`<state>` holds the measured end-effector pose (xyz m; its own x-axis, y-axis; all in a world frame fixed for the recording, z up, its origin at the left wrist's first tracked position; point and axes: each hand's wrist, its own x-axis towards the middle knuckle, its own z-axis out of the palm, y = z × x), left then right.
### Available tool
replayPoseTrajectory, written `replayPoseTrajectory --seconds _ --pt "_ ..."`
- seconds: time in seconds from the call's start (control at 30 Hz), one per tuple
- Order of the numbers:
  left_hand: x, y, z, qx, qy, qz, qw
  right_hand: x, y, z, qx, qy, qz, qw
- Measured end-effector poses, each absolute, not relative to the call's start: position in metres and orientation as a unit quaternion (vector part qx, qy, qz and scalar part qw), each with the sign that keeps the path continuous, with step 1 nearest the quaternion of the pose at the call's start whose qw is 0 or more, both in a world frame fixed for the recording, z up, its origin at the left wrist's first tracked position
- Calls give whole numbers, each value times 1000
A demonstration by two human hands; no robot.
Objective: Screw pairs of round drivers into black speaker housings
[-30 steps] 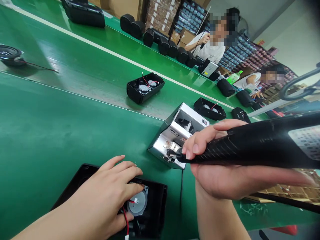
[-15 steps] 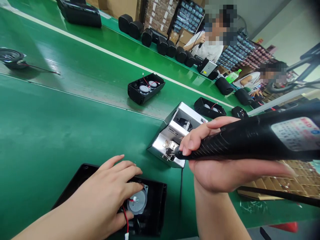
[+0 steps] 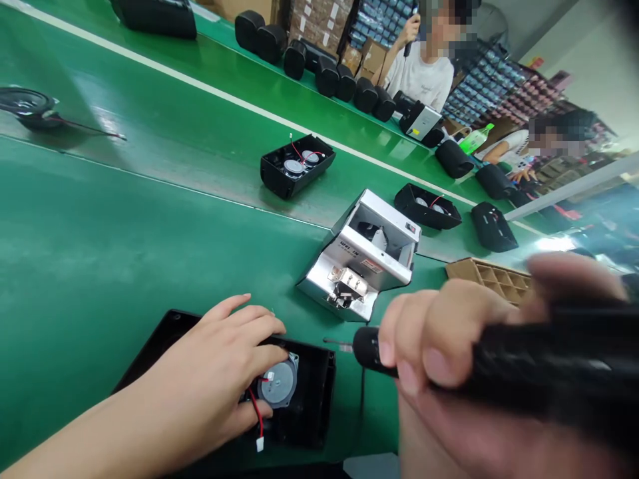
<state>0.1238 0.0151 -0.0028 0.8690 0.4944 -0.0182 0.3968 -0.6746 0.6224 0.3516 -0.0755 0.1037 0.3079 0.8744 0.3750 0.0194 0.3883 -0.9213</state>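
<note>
My left hand [image 3: 234,359] lies over a black plastic speaker housing [image 3: 312,392], thumb and forefinger bent around a round grey speaker [image 3: 278,384] inside it. The other fingers stretch across the housing's upper edge. A red wire [image 3: 256,404] with a white plug hangs by the thumb. In my right hand [image 3: 444,332] is a black electric screwdriver [image 3: 544,359], its fingers wrapped round the body. The thin bit [image 3: 337,342] points left, above and right of the housing and apart from it. A silver screw feeder [image 3: 362,256] stands just beyond the bit.
Black housings with speakers [image 3: 298,166] sit along the green conveyor [image 3: 200,126]. A loose speaker [image 3: 30,106] lies at the far left. At right is a cardboard divider box [image 3: 492,279]. Two people work across the line, one co-worker [image 3: 422,73] holding a tool.
My right hand has drawn the screwdriver back from the screw feeder, and its bit now shows toward the housing. The left hand stays on the speaker. A co-worker's hand has risen with a tool.
</note>
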Motion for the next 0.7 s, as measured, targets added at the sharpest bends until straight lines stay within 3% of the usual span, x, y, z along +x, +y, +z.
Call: replayPoseTrajectory --seconds 0.37,0.6,0.7 --pt "119 17 -4 928 211 70 300 338 -93 56 -420 -487 400 653" --pt "117 16 -6 932 206 70 290 344 -91 54 -418 -433 505 619" --pt "117 16 -6 932 206 68 291 336 -87 53 -444 -404 462 653"
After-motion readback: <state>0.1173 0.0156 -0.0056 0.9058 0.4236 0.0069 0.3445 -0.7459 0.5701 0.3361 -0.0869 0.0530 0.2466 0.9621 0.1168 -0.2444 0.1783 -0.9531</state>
